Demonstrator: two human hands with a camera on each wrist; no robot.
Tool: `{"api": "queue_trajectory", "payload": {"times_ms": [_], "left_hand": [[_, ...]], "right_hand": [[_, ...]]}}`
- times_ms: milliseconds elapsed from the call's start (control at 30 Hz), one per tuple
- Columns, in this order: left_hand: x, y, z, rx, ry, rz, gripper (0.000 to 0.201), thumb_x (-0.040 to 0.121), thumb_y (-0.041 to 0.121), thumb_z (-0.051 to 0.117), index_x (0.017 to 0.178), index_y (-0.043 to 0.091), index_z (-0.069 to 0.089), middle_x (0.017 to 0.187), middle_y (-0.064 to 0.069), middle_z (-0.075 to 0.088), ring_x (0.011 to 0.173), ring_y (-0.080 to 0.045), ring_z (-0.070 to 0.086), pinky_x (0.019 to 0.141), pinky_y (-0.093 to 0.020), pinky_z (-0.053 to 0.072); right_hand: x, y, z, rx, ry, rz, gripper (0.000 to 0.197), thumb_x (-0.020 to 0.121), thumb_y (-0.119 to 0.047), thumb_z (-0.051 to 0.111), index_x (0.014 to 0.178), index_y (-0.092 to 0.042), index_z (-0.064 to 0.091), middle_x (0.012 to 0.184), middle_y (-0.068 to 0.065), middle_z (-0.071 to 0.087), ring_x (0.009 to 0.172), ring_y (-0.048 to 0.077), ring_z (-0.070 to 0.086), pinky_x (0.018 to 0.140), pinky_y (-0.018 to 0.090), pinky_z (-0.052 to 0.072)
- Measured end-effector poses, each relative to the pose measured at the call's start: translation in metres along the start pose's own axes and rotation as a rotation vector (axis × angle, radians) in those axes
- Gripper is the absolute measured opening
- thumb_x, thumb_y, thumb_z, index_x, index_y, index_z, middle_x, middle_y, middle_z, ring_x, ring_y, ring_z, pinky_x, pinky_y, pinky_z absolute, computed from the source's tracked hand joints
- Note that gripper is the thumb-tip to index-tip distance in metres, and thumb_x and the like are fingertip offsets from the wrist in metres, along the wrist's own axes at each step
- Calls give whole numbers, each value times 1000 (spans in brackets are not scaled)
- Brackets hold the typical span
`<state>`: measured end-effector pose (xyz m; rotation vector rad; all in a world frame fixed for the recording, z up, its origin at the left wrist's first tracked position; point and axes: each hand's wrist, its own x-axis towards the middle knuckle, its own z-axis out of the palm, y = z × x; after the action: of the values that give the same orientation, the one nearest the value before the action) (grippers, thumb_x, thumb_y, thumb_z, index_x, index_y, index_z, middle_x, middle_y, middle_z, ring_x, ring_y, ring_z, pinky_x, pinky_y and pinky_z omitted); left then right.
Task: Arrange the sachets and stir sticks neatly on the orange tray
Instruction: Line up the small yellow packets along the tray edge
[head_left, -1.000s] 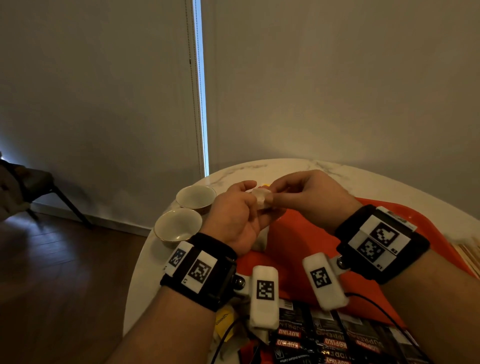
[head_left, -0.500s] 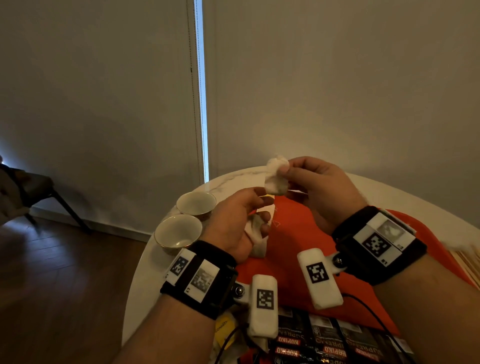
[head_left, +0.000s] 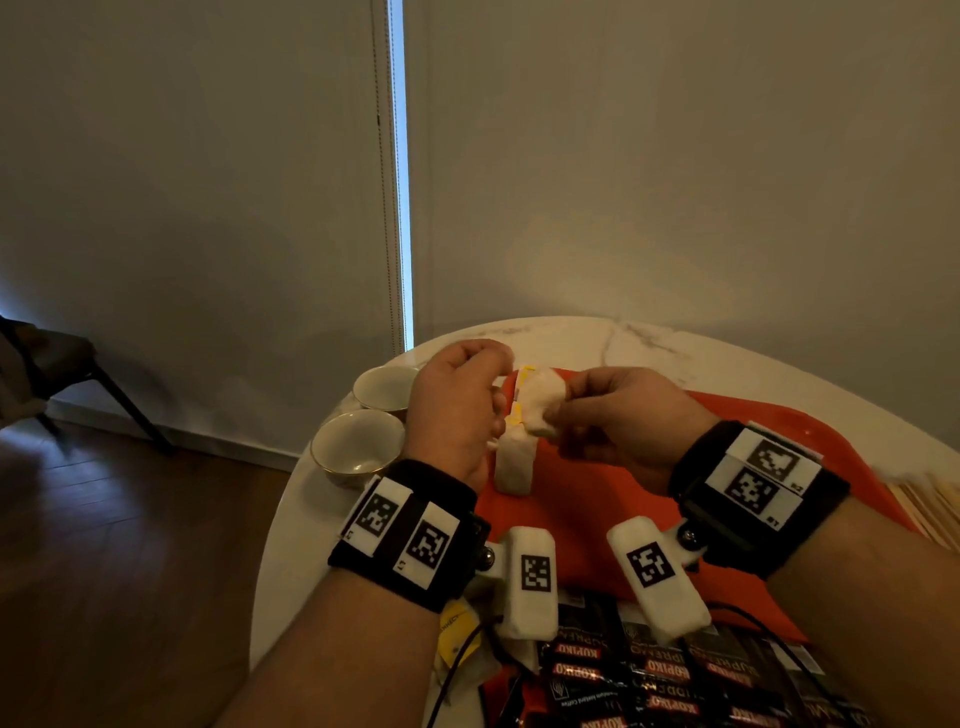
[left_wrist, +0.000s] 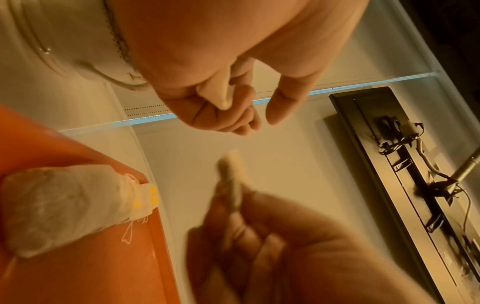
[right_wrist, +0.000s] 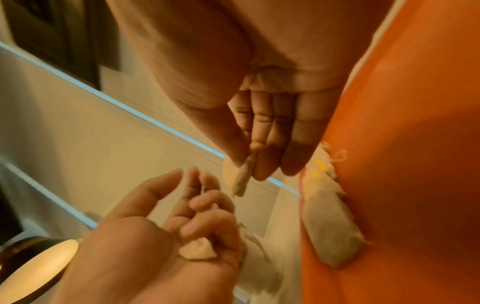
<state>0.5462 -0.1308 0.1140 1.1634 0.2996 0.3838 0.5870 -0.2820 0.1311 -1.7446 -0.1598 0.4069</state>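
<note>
My right hand (head_left: 566, 402) pinches a white tea bag (head_left: 540, 402) between thumb and fingers, just above the far left corner of the orange tray (head_left: 597, 509). The right wrist view shows that tea bag (right_wrist: 242, 176) edge-on under the right hand (right_wrist: 259, 160). Close beside it, my left hand (head_left: 483, 364) has its fingers curled round a small white paper piece (right_wrist: 198, 250), and a thin string shows between its fingers. That left hand (left_wrist: 233, 111) and the paper piece (left_wrist: 223, 96) also show in the left wrist view. A second tea bag (head_left: 514, 467) with a yellow tag lies on the tray below both hands.
Two white bowls (head_left: 384, 387) (head_left: 358, 447) stand on the marble table (head_left: 649, 338) left of the tray. Several dark coffee sachets (head_left: 649, 680) and a yellow sachet (head_left: 457, 623) lie at the near edge. Pale stir sticks (head_left: 935, 504) lie at the right. A dark chair (head_left: 52, 364) stands far left.
The hands parted and my right hand lifted the tea bag high. It has since come down beside my left hand, which has moved up and farther out.
</note>
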Motion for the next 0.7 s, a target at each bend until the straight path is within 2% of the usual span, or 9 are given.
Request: {"api": "queue_trajectory", "payload": {"times_ms": [133, 200, 300, 367, 467, 567, 700], "left_hand": [[-2, 5, -1, -88, 56, -15, 21, 91, 1, 54, 78, 14, 64, 64, 4, 61, 50, -10, 49, 44, -25, 37], [-2, 6, -1, -95, 57, -17, 24, 88, -3, 49, 75, 14, 62, 58, 5, 60, 50, -11, 49, 44, -26, 39], [-3, 7, 0, -97, 58, -28, 25, 86, -5, 48, 75, 13, 61, 63, 2, 60, 54, -13, 50, 46, -27, 40], [-4, 7, 0, -94, 58, -37, 24, 87, -5, 48, 77, 13, 62, 68, 0, 59, 56, -14, 50, 47, -27, 41], [-4, 7, 0, -114, 53, -50, 24, 84, -7, 45, 77, 12, 60, 74, -3, 59, 58, -14, 50, 47, -26, 40], [-3, 7, -1, -122, 54, -54, 26, 83, -9, 45, 77, 11, 60, 78, -4, 60, 59, -14, 50, 47, -27, 40], [-3, 7, -1, -119, 51, -57, 26, 83, -9, 45, 76, 12, 60, 78, -4, 60, 60, -15, 51, 50, -28, 41]], "right_hand": [[-1, 17, 4, -40, -58, 197, 15, 86, 10, 70, 87, -5, 66, 86, 17, 72, 74, 27, 69, 70, 40, 59], [0, 21, 7, -25, -77, 267, 16, 86, 10, 69, 87, -5, 64, 86, 18, 71, 73, 29, 70, 65, 40, 60], [-1, 22, 15, -24, -110, 341, 14, 87, 8, 69, 87, -5, 62, 84, 18, 74, 73, 29, 73, 66, 39, 60], [-2, 22, 20, -56, -128, 363, 12, 88, 4, 70, 89, -5, 64, 87, 17, 77, 78, 29, 75, 70, 39, 61], [-2, 21, 20, -150, -106, 355, 8, 91, -2, 70, 97, -5, 67, 92, 15, 78, 81, 26, 77, 70, 37, 62], [-2, 19, 13, -248, -73, 322, 12, 93, -8, 70, 105, -5, 71, 94, 12, 79, 86, 26, 77, 80, 41, 62], [-7, 18, 8, -241, -111, 357, 15, 95, -8, 66, 109, -3, 71, 96, 12, 79, 88, 24, 78, 84, 41, 61]]}}
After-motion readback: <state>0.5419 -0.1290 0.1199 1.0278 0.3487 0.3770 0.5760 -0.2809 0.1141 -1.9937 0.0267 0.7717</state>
